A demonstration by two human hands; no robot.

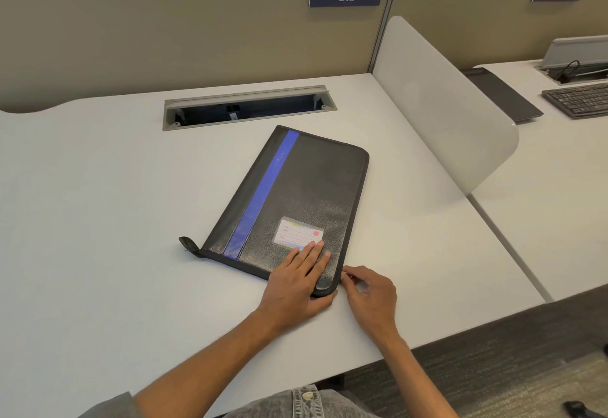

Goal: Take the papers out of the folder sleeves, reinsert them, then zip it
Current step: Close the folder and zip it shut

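Left forearm enters from bottom centre, angled up and to the right. Left hand lies palm-down on the near right corner of the folder; fingers straight and close together, pressing flat on the cover, fingertips at the lower edge of the clear label pocket. Thumb runs along the folder's near edge. Nothing gripped.

Folder: black zip folder with a blue stripe, closed, flat on the white desk, skewed so its far end leans right. Zipper tab sticks out from the near left corner, well left of the pressing hand.

Right forearm comes up from the bottom right of centre. Right hand sits on the desk just right of the folder's rounded near corner, fingers curled, thumb and forefinger tips together against the zipper edge. They appear to pinch something small there; cannot tell what it is.

Beyond both hands: open cable tray in the desk. Further right: white divider panel, then a keyboard on the neighbouring desk.
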